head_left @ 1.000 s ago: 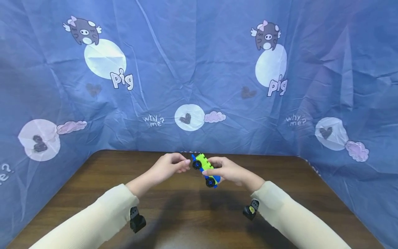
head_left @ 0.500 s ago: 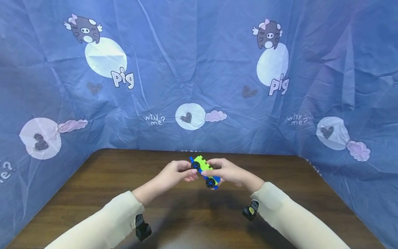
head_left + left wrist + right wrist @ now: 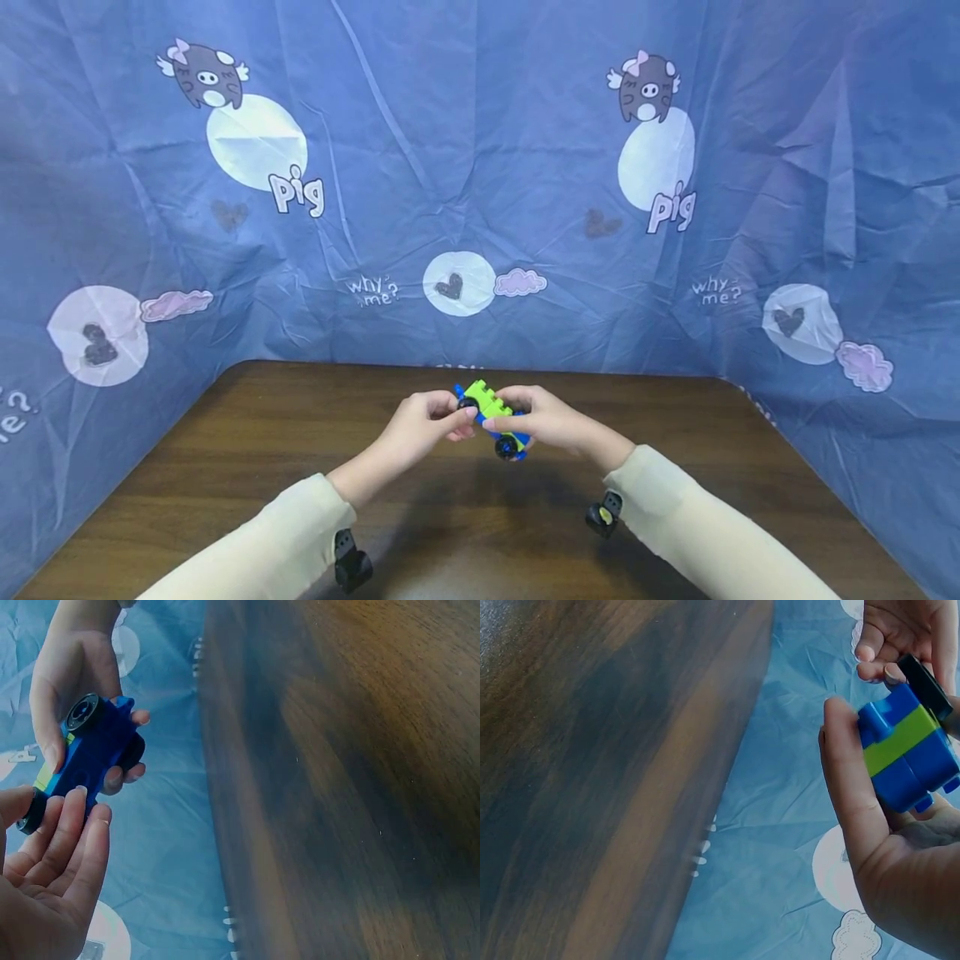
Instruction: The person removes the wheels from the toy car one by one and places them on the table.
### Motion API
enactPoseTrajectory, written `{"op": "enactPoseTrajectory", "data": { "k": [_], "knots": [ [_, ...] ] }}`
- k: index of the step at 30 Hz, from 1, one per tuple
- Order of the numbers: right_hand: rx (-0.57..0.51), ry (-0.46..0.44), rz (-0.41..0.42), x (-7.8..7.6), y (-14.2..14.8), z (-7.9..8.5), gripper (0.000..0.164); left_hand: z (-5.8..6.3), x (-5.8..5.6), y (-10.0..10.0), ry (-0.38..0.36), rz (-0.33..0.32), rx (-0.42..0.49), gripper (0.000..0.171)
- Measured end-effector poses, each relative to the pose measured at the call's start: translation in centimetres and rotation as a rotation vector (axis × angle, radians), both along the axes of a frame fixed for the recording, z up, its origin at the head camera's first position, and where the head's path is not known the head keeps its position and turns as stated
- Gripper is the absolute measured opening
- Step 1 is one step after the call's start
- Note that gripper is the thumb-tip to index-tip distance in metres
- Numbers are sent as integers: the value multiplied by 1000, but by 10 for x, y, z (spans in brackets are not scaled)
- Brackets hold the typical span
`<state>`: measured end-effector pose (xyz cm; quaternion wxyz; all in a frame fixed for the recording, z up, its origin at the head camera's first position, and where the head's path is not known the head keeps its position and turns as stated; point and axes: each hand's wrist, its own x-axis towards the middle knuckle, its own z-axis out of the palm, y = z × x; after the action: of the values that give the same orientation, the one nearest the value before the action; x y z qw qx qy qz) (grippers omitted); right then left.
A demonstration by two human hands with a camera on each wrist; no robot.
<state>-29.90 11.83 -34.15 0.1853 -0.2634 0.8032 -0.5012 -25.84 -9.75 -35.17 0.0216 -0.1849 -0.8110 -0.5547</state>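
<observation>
A toy car built of bright green and blue bricks with black wheels is held up above the table. My right hand grips its body, thumb along the near side and fingers behind. My left hand pinches a black wheel at the car's left end between thumb and fingers. The left wrist view shows the blue underside and another wheel near my right palm. From the right wrist, the blue-and-green end shows beside my right thumb. The car tilts, its left end higher in the head view.
A dark brown wooden table lies below both hands. Blue printed cloth hangs behind it and along both sides. Black wrist cameras sit at the cuffs of the pale sleeves.
My left hand has moved right and slightly toward me, from beside the car to pinching its wheel. The car has tipped and lowered a little in my right hand.
</observation>
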Motion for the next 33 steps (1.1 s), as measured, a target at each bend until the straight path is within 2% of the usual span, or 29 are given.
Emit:
{"op": "enactPoseTrajectory", "data": {
  "k": [5,12,16,25,33],
  "knots": [
    [-24,6,31,3,-1,1,42,1,2,0,19,29,-38,26],
    [-13,24,34,5,-3,0,45,1,1,0,114,68,-98,27],
    [-10,38,36,7,-4,-1,47,0,1,2,142,111,-115,25],
    [28,76,12,9,-4,-1,40,2,5,8,168,193,-167,23],
    [42,78,-4,12,-5,-2,39,1,4,12,141,203,-161,24]
  ]
}}
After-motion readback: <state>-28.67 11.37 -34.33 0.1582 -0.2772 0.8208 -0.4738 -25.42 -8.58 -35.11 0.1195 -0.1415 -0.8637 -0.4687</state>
